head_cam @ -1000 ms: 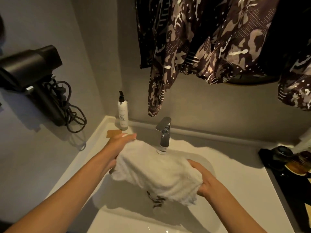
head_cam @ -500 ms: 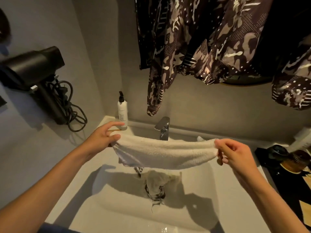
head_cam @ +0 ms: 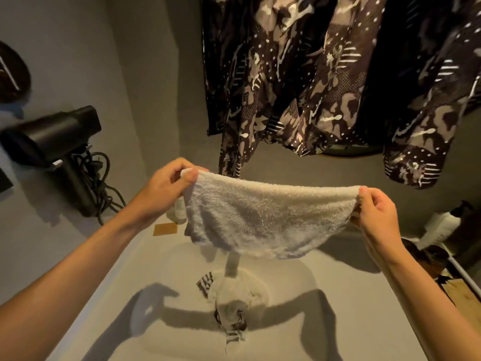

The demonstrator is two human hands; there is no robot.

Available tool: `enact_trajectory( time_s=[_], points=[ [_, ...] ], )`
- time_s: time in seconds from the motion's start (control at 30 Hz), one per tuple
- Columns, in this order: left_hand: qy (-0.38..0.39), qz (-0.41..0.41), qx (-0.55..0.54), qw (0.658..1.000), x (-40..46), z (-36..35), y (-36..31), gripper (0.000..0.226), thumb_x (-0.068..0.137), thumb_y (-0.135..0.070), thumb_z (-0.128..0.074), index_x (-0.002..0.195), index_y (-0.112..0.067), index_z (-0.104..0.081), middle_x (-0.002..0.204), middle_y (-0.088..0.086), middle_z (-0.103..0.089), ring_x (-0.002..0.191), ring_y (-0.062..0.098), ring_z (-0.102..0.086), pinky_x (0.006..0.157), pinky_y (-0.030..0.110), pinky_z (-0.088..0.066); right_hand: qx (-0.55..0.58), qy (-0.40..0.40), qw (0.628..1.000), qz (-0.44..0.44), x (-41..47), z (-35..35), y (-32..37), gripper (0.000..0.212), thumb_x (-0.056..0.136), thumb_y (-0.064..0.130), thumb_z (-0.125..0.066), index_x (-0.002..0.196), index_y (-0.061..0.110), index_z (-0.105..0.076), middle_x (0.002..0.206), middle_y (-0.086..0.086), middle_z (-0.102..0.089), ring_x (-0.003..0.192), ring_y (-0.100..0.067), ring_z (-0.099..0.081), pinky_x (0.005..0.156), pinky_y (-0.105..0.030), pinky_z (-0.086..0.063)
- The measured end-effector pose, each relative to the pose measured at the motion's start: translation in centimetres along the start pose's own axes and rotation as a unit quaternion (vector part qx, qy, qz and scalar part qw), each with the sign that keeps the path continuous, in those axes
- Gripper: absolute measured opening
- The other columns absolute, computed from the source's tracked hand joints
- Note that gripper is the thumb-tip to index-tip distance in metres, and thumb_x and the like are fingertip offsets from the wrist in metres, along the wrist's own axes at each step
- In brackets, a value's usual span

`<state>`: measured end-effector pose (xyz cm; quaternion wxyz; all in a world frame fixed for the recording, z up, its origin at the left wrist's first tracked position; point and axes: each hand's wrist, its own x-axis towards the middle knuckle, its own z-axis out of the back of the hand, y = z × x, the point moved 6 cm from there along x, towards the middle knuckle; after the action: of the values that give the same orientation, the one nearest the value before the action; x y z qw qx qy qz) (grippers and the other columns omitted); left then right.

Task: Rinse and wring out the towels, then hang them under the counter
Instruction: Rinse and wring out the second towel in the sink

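White terry towel (head_cam: 265, 217) stretched above the sink (head_cam: 299, 321), left hand (head_cam: 166, 188) and right hand (head_cam: 377, 212) — fingers pinching its top corners — another towel (head_cam: 234, 303) bunched over the drain

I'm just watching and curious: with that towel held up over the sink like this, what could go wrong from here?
Both hands, left and right, pinch only the top corners of the white towel; a slip could drop it onto the wet cloths in the sink.

The water stream falls behind the towel, so the tap seems on; the cloths lie where it lands and might slow draining.
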<state>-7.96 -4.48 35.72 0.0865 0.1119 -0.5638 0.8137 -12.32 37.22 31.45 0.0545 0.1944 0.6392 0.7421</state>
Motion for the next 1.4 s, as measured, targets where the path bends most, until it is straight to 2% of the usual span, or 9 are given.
enact_trajectory(
  time_s=[0.27,0.4,0.5,0.7,0.83,0.9,1.07,1.3,1.4],
  points=[
    [-0.228,-0.245,0.088,0.938,2.1,-0.5,-11.5,0.012,0.102,-0.036,-0.054,0.095,-0.027,-0.055,0.070,-0.011,-0.054,0.059,-0.001,-0.048,0.052,0.014,-0.037,-0.210,-0.038,0.977,0.014,-0.3,-0.8,2.4,0.050,0.088,0.057,-0.053,0.080,0.008,-0.059,0.076,-0.011,-0.066,0.078,-0.033,-0.067,0.079,-0.053,-0.056],
    [-0.041,-0.369,0.051,0.927,4.3,-4.9,-19.8,0.009,0.098,-0.017,-0.063,0.099,-0.008,-0.064,0.086,-0.010,-0.061,0.078,-0.004,-0.057,0.075,0.017,-0.045,-0.153,0.025,0.981,0.116,-3.0,-3.1,7.1,0.047,0.081,0.054,-0.073,0.103,0.016,-0.056,0.103,0.000,-0.068,0.099,-0.018,-0.066,0.085,-0.034,-0.053],
    [0.113,-0.375,0.053,0.919,5.3,-8.1,-22.2,0.008,0.096,-0.006,-0.064,0.100,0.000,-0.067,0.092,0.004,-0.065,0.086,0.006,-0.062,0.080,0.021,-0.050,0.052,0.266,0.953,0.136,-7.1,-9.9,11.4,0.027,0.087,0.033,-0.075,0.104,0.015,-0.064,0.094,0.016,-0.075,0.090,0.005,-0.067,0.077,-0.012,-0.052],
    [0.010,-0.217,0.097,0.971,8.3,-4.5,-13.9,0.016,0.090,-0.029,-0.070,0.088,-0.014,-0.074,0.084,-0.003,-0.073,0.081,0.004,-0.066,0.080,0.032,-0.055,0.130,0.359,0.924,-0.003,-10.4,-17.5,9.9,0.009,0.092,0.009,-0.067,0.086,0.010,-0.074,0.078,0.004,-0.076,0.072,-0.008,-0.069,0.065,-0.021,-0.056],
    [-0.086,0.092,0.060,0.990,5.6,-2.6,3.0,0.026,0.084,-0.050,-0.068,0.093,-0.026,-0.067,0.087,-0.002,-0.071,0.080,0.016,-0.066,0.088,0.044,-0.058,0.050,0.360,0.927,-0.091,-12.8,-19.9,4.8,0.018,0.095,0.003,-0.060,0.082,0.008,-0.071,0.075,0.000,-0.075,0.069,-0.012,-0.067,0.065,-0.026,-0.054],
    [-0.099,0.246,-0.065,0.962,1.2,-4.2,11.3,0.033,0.094,-0.053,-0.059,0.096,-0.021,-0.066,0.102,0.007,-0.072,0.084,0.020,-0.064,0.092,0.041,-0.055,0.075,0.314,0.929,-0.181,-13.7,-19.6,1.3,0.016,0.095,0.007,-0.058,0.101,0.007,-0.072,0.098,-0.014,-0.077,0.086,-0.024,-0.071,0.076,-0.036,-0.056],
    [-0.038,0.519,-0.376,0.766,-11.6,-13.7,22.3,0.077,0.098,-0.066,-0.038,0.127,0.001,-0.063,0.111,0.025,-0.072,0.096,0.037,-0.066,0.091,0.043,-0.048,0.233,0.186,0.880,-0.369,-17.0,-16.4,-4.5,0.028,0.096,0.010,-0.057,0.124,0.009,-0.061,0.120,-0.027,-0.068,0.111,-0.043,-0.065,0.083,-0.047,-0.057],
    [0.099,0.497,-0.567,0.649,-16.3,-22.0,14.8,0.105,0.079,-0.088,-0.041,0.133,-0.001,-0.060,0.132,0.029,-0.063,0.121,0.047,-0.061,0.106,0.060,-0.043,0.322,0.161,0.847,-0.391,-19.4,-9.0,-6.6,0.028,0.093,0.009,-0.058,0.114,0.003,-0.074,0.111,-0.026,-0.070,0.107,-0.045,-0.061,0.099,-0.057,-0.046],
    [0.199,0.459,-0.535,0.681,-16.8,-23.8,11.0,0.097,0.078,-0.087,-0.044,0.129,-0.009,-0.069,0.138,0.023,-0.062,0.129,0.044,-0.057,0.116,0.059,-0.033,0.319,0.143,0.867,-0.356,-19.6,-4.1,-7.4,0.058,0.083,0.004,-0.066,0.139,0.003,-0.054,0.127,-0.028,-0.062,0.120,-0.049,-0.055,0.108,-0.065,-0.039]
  ],
)
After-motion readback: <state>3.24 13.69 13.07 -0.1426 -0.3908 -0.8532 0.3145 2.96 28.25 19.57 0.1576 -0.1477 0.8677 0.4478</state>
